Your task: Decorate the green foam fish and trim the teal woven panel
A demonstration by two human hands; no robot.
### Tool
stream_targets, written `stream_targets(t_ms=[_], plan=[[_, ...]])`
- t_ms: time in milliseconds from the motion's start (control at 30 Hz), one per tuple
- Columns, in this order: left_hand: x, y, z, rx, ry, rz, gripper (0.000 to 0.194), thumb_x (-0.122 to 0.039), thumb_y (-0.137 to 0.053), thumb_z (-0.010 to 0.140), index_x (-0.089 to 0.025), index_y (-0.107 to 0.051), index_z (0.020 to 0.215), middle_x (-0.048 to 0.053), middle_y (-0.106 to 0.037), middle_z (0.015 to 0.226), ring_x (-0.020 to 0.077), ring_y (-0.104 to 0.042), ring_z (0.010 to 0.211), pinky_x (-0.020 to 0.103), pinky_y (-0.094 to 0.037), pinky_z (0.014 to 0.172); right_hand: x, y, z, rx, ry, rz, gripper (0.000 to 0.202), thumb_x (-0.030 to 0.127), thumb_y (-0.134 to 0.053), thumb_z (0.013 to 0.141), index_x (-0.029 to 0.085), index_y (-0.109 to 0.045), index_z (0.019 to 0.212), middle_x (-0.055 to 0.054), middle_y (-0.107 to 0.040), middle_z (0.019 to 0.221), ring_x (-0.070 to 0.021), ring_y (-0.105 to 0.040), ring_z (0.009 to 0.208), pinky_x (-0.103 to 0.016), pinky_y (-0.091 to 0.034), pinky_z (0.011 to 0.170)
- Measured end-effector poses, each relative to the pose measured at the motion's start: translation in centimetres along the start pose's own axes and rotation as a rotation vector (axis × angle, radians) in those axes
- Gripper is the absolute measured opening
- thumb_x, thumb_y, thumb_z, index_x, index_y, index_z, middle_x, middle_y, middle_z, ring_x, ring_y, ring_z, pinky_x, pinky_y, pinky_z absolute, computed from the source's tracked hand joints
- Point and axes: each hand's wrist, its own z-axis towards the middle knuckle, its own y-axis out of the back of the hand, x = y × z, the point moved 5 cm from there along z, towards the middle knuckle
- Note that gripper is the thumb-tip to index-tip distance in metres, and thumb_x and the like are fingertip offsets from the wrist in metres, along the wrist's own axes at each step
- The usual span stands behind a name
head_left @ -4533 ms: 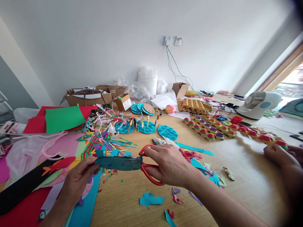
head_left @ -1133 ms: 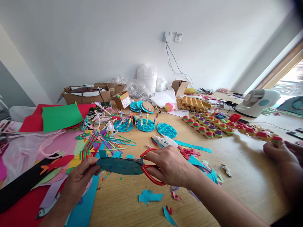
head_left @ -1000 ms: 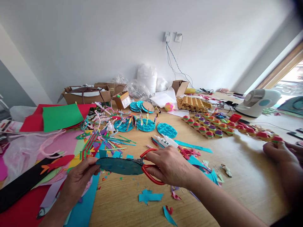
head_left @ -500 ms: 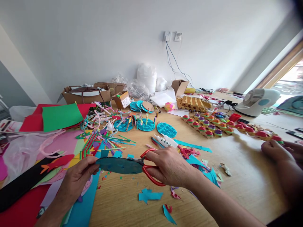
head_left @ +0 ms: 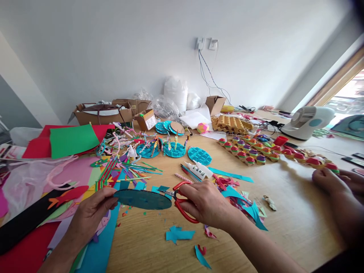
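Pinched in my left hand point(head_left: 98, 210) is the left end of a dark blue-green oval disc point(head_left: 143, 200), held nearly edge-on above the table. Blue paper tabs point(head_left: 139, 185) stick out along its far edge. My right hand point(head_left: 203, 201) grips red-handled scissors point(head_left: 182, 216), fingers through the loops. The blades point left at the disc's right end, partly open, beside a small blue tab point(head_left: 163, 188). Below the disc, blue paper scraps point(head_left: 179, 234) lie on the wooden table.
White glue bottles point(head_left: 199, 170) and woven blue discs point(head_left: 200, 155) sit beyond my hands. Colored paper strips and sheets point(head_left: 74, 140) cover the left. Painted egg cartons point(head_left: 250, 149) and a white fan point(head_left: 308, 122) stand right. Another person's hands point(head_left: 331, 182) hold a carton piece.
The scissors have shifted slightly, their blades now showing more openly, with a small blue tab raised by the tips. The disc stays in my left hand, nearly unmoved.
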Motion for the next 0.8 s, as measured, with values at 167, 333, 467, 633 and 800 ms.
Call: stream_targets(t_ms=[167,333,467,633,800], plan=[[0.0,0.3,0.3,-0.012,0.081,-0.162,0.021,-0.038,-0.064,0.065,-0.022,-0.064,0.077,-0.003,-0.062,0.066,0.0132,-0.06,0.056,0.02,-0.05,0.053,-0.6,-1.2,-2.2,0.194,-0.106,0.113,0.02,0.031,-0.043,0.085,0.018,-0.054,0.075,0.001,-0.056,0.058,-0.0091,-0.047,0.051,-0.022,-0.025,0.048],[0.0,0.8,0.5,-0.102,0.103,-0.143,0.024,-0.037,-0.067,0.06,-0.02,-0.065,0.076,-0.002,-0.064,0.067,0.015,-0.061,0.058,0.023,-0.052,0.057,-2.0,-4.5,-5.1,0.413,-0.204,0.049,0.021,0.031,-0.046,0.081,0.019,-0.062,0.073,-0.002,-0.063,0.063,-0.0137,-0.055,0.055,-0.024,-0.023,0.047],[-0.7,0.8,0.6,-0.1,0.112,-0.112,0.024,-0.039,-0.065,0.061,-0.019,-0.065,0.074,-0.002,-0.063,0.063,0.0158,-0.061,0.057,0.024,-0.052,0.056,-2.5,-5.6,-6.2,0.474,-0.24,0.051,0.022,0.033,-0.049,0.078,0.02,-0.065,0.073,-0.004,-0.066,0.066,-0.0172,-0.059,0.061,-0.024,-0.026,0.048],[-1.4,0.6,0.5,-0.119,0.128,-0.117,0.027,-0.039,-0.066,0.058,-0.018,-0.064,0.075,-0.001,-0.064,0.063,0.0166,-0.061,0.056,0.025,-0.052,0.055,-2.9,-5.4,-5.8,0.477,-0.324,-0.004,0.025,0.033,-0.046,0.08,0.019,-0.066,0.076,-0.006,-0.067,0.07,-0.0196,-0.061,0.065,-0.025,-0.03,0.051],[-0.3,0.6,0.3,-0.149,0.165,-0.148,0.027,-0.04,-0.066,0.059,-0.02,-0.062,0.076,-0.003,-0.064,0.062,0.0163,-0.062,0.055,0.025,-0.052,0.055,-2.9,-4.8,-5.2,0.407,-0.338,0.011,0.028,0.039,-0.044,0.082,0.02,-0.065,0.082,-0.006,-0.067,0.076,-0.0196,-0.061,0.072,-0.026,-0.032,0.056]])
